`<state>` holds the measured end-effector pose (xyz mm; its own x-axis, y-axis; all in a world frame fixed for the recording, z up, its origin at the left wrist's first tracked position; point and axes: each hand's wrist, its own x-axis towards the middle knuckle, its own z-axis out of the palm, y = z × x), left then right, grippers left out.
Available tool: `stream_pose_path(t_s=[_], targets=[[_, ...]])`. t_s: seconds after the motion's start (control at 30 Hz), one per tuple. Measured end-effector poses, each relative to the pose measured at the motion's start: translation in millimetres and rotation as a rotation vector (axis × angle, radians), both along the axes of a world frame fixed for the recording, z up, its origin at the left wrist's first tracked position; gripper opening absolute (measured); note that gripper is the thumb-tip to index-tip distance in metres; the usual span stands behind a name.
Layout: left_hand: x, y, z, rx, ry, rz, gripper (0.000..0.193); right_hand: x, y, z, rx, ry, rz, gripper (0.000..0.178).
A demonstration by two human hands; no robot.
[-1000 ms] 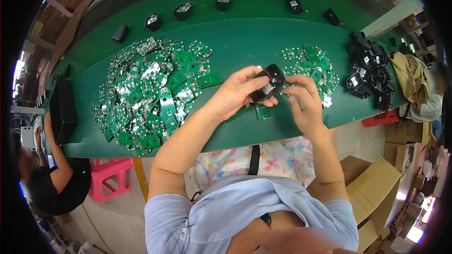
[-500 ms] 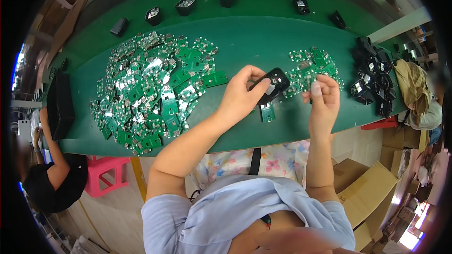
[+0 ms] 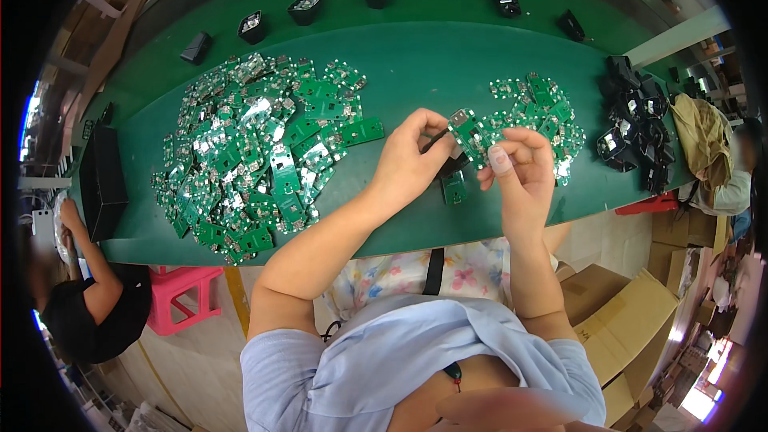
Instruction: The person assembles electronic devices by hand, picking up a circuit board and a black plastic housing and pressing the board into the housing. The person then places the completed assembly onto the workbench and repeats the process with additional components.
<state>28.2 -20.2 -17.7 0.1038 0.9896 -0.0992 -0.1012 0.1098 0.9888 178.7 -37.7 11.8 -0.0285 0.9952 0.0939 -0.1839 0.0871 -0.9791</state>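
Observation:
My left hand (image 3: 413,158) grips a black plastic housing (image 3: 454,163), which is mostly hidden behind a green circuit board (image 3: 471,138). That board is pinched at its lower end between the thumb and fingers of my right hand (image 3: 520,172), held tilted over the housing; whether the two touch I cannot tell. Just below the housing, another circuit board (image 3: 454,189) lies flat on the table. Beyond my right hand spreads a small heap of circuit boards (image 3: 552,112). A much larger pile of circuit boards (image 3: 240,152) covers the table to the left of my left hand.
More black housings (image 3: 636,124) are heaped at the table's right end. Along the back stand several black housings (image 3: 306,8), some with boards inside. A black box (image 3: 104,184) sits at the left end. Below are a pink stool (image 3: 180,296), cardboard boxes (image 3: 624,320) and a co-worker's arm (image 3: 92,248).
My right hand has moved left, bringing the circuit board from over the small heap to the housing. My left hand has stayed nearly in place.

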Motion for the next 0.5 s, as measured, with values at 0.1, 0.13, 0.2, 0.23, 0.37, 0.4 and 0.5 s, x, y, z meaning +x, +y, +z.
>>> stream_pose_path(t_s=[0.1, 0.13, 0.2, 0.23, 0.37, 0.4, 0.5], targets=[[0, 0, -1, 0.008, -0.007, 0.009, 0.014, 1, 2, -4, -0.030, -0.054, -0.007, 0.026], [1, -1, -1, 0.019, -0.012, 0.015, 0.015, 1, 3, -6, -0.030, -0.054, -0.007, 0.026], [5, -3, 6, -0.059, -0.160, 0.000, 0.015, 3, 4, -10, -0.055, -0.091, -0.033, 0.027], [7, -4, 8, -0.135, -0.307, -0.014, 0.016, 3, 5, -12, -0.057, -0.092, -0.035, 0.027], [5, -2, 1, -0.107, -0.223, -0.022, 0.018, 2, 4, -20, -0.030, -0.188, -0.051, 0.028], [3, 0, -1, -0.065, -0.166, -0.022, 0.019, 1, 4, -21, 0.028, -0.273, -0.074, 0.028], [3, 0, -10, -0.001, -0.076, -0.030, 0.020, 0, 10, -13, 0.351, -0.539, -0.202, 0.020]])
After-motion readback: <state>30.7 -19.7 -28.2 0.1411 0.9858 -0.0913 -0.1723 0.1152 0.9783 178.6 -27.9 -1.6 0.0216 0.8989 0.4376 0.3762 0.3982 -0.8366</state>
